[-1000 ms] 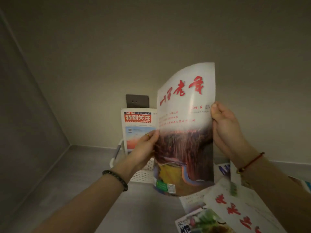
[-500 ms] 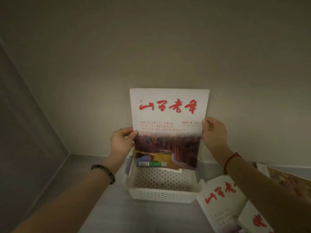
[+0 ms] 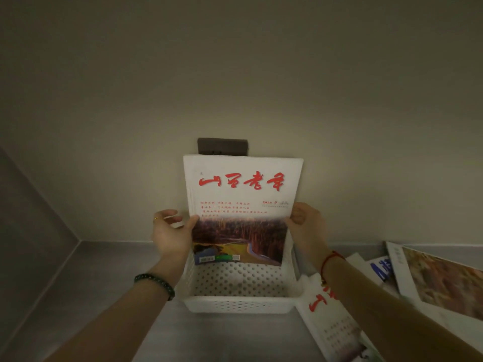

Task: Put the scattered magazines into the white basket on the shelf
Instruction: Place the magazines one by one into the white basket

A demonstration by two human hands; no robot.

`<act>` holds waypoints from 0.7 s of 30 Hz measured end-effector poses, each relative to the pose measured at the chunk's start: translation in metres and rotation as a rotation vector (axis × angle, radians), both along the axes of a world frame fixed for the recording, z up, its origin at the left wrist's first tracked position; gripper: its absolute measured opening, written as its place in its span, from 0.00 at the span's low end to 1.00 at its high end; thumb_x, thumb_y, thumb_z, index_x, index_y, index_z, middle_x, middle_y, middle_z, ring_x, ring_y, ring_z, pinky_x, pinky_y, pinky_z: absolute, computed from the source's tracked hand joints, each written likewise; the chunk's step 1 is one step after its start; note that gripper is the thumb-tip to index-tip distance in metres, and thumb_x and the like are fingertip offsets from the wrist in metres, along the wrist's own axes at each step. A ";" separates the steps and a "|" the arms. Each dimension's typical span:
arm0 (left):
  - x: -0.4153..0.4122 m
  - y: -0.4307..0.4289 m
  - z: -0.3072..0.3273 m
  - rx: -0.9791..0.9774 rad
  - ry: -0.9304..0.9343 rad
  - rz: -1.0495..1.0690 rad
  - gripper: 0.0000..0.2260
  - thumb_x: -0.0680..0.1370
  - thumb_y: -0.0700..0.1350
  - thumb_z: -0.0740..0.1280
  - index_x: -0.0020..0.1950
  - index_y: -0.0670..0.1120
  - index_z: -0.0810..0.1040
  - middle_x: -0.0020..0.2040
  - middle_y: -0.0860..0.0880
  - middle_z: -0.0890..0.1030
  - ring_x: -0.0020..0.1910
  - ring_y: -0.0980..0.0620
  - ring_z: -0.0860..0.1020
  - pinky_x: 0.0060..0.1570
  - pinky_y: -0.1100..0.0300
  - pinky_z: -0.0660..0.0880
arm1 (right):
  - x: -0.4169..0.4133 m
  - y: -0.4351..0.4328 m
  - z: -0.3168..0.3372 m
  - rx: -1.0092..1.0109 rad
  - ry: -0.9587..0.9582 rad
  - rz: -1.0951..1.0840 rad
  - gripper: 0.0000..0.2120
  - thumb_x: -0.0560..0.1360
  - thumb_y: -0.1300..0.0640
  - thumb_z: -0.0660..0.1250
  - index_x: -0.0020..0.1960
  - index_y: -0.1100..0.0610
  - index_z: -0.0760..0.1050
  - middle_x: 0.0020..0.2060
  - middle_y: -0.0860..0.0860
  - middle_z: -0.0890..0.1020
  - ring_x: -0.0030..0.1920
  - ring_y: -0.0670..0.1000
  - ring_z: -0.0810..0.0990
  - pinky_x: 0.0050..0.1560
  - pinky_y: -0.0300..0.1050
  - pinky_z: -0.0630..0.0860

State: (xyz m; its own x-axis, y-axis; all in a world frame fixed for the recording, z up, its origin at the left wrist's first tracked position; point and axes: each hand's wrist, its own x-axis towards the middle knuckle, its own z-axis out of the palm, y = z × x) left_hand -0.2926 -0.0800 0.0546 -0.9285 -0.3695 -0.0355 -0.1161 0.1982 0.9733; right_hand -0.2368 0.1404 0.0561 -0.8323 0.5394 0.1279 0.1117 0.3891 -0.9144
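A magazine [image 3: 241, 205] with a white top, red brush lettering and a brown landscape photo stands upright in the white perforated basket [image 3: 236, 305] on the grey shelf, leaning toward the back wall. My left hand [image 3: 171, 233] pinches its left edge at mid height. My right hand [image 3: 305, 226] holds its right edge. Its lower edge sits inside the basket at the back. Any other magazine behind it is hidden.
Several loose magazines lie on the shelf to the right: one with red lettering [image 3: 329, 320] under my right forearm, a blue-lettered one [image 3: 380, 270], and one with a brownish photo [image 3: 444, 283]. A dark wall socket [image 3: 222, 146] sits above the basket. A grey side wall [image 3: 28, 231] closes the left.
The magazine swung from a tilted, curled hold to face-on upright, then sank lower into the basket. Both hands followed it down.
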 end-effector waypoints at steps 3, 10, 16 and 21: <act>0.018 0.009 0.008 -0.018 0.087 -0.043 0.15 0.69 0.41 0.73 0.48 0.47 0.68 0.46 0.49 0.75 0.45 0.48 0.76 0.40 0.59 0.75 | 0.020 0.010 -0.002 -0.047 -0.030 0.087 0.17 0.72 0.70 0.63 0.59 0.62 0.73 0.47 0.49 0.76 0.49 0.48 0.76 0.46 0.30 0.73; 0.082 0.072 0.024 -0.070 0.278 -0.354 0.10 0.69 0.39 0.73 0.42 0.43 0.71 0.38 0.47 0.76 0.39 0.49 0.75 0.44 0.63 0.72 | 0.107 0.085 -0.005 0.022 -0.131 0.079 0.21 0.71 0.71 0.63 0.63 0.59 0.70 0.55 0.57 0.77 0.56 0.52 0.76 0.56 0.42 0.71; 0.137 0.150 0.009 -0.053 0.172 -0.557 0.09 0.69 0.39 0.73 0.44 0.44 0.74 0.37 0.48 0.76 0.37 0.47 0.76 0.42 0.56 0.75 | 0.202 0.174 -0.015 0.235 -0.345 -0.010 0.24 0.69 0.61 0.70 0.63 0.57 0.69 0.55 0.55 0.78 0.53 0.52 0.76 0.52 0.36 0.71; 0.184 0.206 -0.014 0.026 -0.007 -0.624 0.09 0.71 0.44 0.71 0.47 0.46 0.74 0.41 0.53 0.77 0.35 0.56 0.76 0.29 0.69 0.72 | 0.263 0.231 -0.030 0.333 -0.575 0.051 0.30 0.68 0.56 0.71 0.66 0.54 0.63 0.60 0.55 0.73 0.56 0.53 0.72 0.54 0.45 0.70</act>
State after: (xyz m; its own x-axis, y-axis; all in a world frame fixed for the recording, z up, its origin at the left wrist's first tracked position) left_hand -0.1088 0.1262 0.0401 -0.9688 0.2438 -0.0437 0.0079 0.2069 0.9783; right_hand 0.0258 0.3713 0.0257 -0.8411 0.5060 -0.1909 0.5196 0.6584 -0.5446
